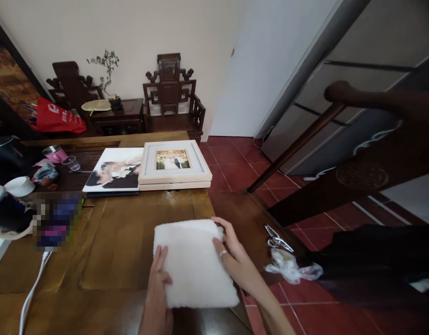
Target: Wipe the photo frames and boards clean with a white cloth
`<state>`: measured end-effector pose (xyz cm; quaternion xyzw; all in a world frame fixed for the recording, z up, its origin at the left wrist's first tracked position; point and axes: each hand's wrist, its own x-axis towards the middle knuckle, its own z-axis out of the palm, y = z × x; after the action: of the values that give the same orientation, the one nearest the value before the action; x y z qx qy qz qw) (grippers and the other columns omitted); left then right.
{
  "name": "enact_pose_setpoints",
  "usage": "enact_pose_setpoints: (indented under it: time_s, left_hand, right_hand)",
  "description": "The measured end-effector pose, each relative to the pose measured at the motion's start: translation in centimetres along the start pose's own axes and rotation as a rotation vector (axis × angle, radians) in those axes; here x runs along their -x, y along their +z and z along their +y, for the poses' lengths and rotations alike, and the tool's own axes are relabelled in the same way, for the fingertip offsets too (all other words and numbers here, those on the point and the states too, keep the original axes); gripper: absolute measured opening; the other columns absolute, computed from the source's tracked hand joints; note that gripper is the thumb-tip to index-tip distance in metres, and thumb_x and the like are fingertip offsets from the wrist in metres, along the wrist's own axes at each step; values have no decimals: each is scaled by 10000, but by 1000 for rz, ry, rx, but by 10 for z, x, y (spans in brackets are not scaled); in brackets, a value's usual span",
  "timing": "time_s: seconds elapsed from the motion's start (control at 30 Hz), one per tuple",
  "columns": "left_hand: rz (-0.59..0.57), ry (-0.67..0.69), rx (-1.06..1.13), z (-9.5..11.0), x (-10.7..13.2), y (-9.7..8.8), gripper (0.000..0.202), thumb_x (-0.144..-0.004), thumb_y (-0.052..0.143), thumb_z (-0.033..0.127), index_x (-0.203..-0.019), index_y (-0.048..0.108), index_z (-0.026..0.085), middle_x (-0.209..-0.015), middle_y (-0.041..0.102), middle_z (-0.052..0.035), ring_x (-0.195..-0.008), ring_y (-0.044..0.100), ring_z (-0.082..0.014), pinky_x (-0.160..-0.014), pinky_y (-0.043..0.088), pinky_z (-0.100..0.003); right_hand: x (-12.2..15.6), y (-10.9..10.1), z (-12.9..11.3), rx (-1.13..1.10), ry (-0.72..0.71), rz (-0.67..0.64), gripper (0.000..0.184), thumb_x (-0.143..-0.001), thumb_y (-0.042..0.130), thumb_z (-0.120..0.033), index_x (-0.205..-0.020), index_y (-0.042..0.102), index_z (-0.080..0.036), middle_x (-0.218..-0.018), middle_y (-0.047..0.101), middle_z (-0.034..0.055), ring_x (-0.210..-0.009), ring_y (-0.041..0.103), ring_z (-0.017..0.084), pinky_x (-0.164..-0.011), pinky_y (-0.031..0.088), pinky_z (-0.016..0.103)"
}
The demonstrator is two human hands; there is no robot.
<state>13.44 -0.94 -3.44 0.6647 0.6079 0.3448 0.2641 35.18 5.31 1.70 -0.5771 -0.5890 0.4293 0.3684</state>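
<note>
A white, fuzzy square cloth (196,265) is between my two hands, over the front edge of the wooden table. It looks soft and thick; whether it is folded I cannot tell. My left hand (159,279) grips its left side, fingers bent against the edge and face. At the upper right corner, my right hand (233,253) holds it with the thumb on the face and the other fingers around the edge. A ring shows on the right hand. Beyond the cloth lie stacked pale-framed pictures (149,176) and a photo panel (111,184).
A dark wooden chair (305,186) stands right of the table (112,251), with metal clips (279,238) and a crumpled plastic bag (294,267) on its seat. Cups, including a pink mug (56,155), and a white cable (34,291) occupy the table's left side.
</note>
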Motion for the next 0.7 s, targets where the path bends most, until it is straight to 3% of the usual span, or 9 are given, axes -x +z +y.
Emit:
enact_pose_setpoints:
  time_s: [0.1,0.2,0.33,0.47,0.53,0.6,0.67,0.7]
  left_hand:
    - [-41,25,-25,-5,-1,0,515,-769,401,-20,-1144,587,281,-1437,476,-17,-1369,370,-277,-1064,411,-502]
    - [-80,184,-108,2,6,-8,447,-777,354,-47,-1013,605,238,-1497,385,-25,-1424,248,-281,-1092,301,-613]
    - [-158,298,-236,17,11,-21,835,-600,268,-167,-1320,457,213,-1565,226,-80,-1455,107,-273,-1089,318,-610]
    - [-257,393,-325,21,5,-31,1044,-521,274,-174,-1454,287,296,-1559,250,-54,-1456,81,-270,-1076,365,-572]
    - [-304,406,-316,21,3,-39,1023,-557,323,-156,-1467,258,307,-1561,241,-52,-1454,92,-280,-1069,368,-575]
    - [-370,368,-265,24,4,-48,932,-648,424,-98,-1471,255,306,-1567,220,-57,-1453,105,-298,-1065,357,-588]
    - [-405,296,-153,28,5,-56,801,-764,560,63,-1470,261,296,-1566,221,-77,-1447,156,-307,-1076,347,-574]
    - [-368,244,-88,31,4,-58,717,-815,580,157,-1457,291,291,-1561,230,-90,-1437,203,-306,-1078,351,-560]
  right_hand:
    - [-1,4,-2,21,8,40,395,-870,411,-339,-1248,365,-234,-830,555,-6,-705,547,165,-660,432,273]
    - [-8,7,-3,17,39,143,334,-858,468,-411,-1129,410,-224,-751,551,-23,-622,513,158,-584,403,257]
    - [-26,8,5,78,-22,158,251,-841,528,-441,-946,471,-220,-642,495,-44,-560,459,141,-522,344,240]
    - [-40,8,13,45,-81,138,169,-896,450,-357,-987,481,-218,-645,517,-43,-555,474,133,-523,373,238]
    - [-39,8,11,114,-123,151,203,-904,440,-317,-1065,492,-206,-734,593,-7,-639,551,156,-601,447,270]
    - [-31,10,4,240,-249,204,293,-907,440,-272,-1186,481,-191,-974,643,76,-875,608,204,-781,492,350]
    - [-14,13,-5,364,-445,251,392,-912,442,-230,-1302,436,-194,-1220,579,135,-1146,533,251,-954,442,436]
    - [-5,16,-8,436,-530,233,435,-915,445,-223,-1348,412,-205,-1313,527,144,-1250,459,270,-1013,400,476]
